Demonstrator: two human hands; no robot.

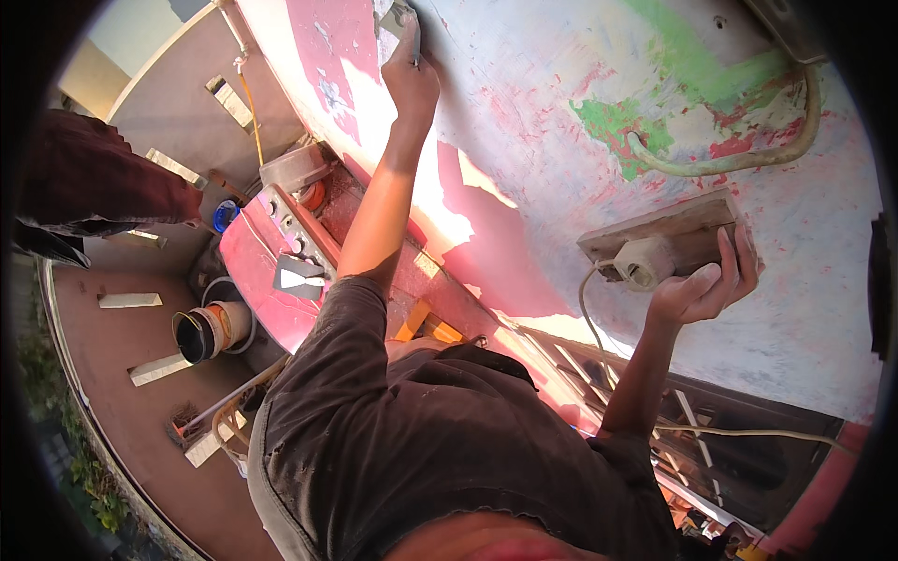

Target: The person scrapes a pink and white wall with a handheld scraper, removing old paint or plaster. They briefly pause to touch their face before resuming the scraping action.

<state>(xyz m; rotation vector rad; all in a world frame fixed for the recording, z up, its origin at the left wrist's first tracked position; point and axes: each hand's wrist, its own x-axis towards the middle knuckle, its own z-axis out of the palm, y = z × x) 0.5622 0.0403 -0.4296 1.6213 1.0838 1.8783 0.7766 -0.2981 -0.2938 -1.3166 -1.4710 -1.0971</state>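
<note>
My left hand (pixel 409 73) is raised against the painted wall (pixel 512 77), closed around a small flat grey tool or pad (pixel 394 26) whose exact kind I cannot tell. My right hand (pixel 708 277) cups the lower right end of a wooden board (pixel 673 228) at the wall, with the fingers bent at its end. A white round power socket (pixel 642 263) with a cable sits on that board, just left of my right thumb. The wall shows whitish, pink and green patches.
Below at the left, a pink surface (pixel 259 280) holds a putty knife (pixel 302 277). Buckets (pixel 228 324) stand near the parapet wall (pixel 105 336). A bent conduit (pixel 744 163) sticks out above the socket. Dark cloth (pixel 98 168) hangs at the far left. A barred window (pixel 744 449) lies lower right.
</note>
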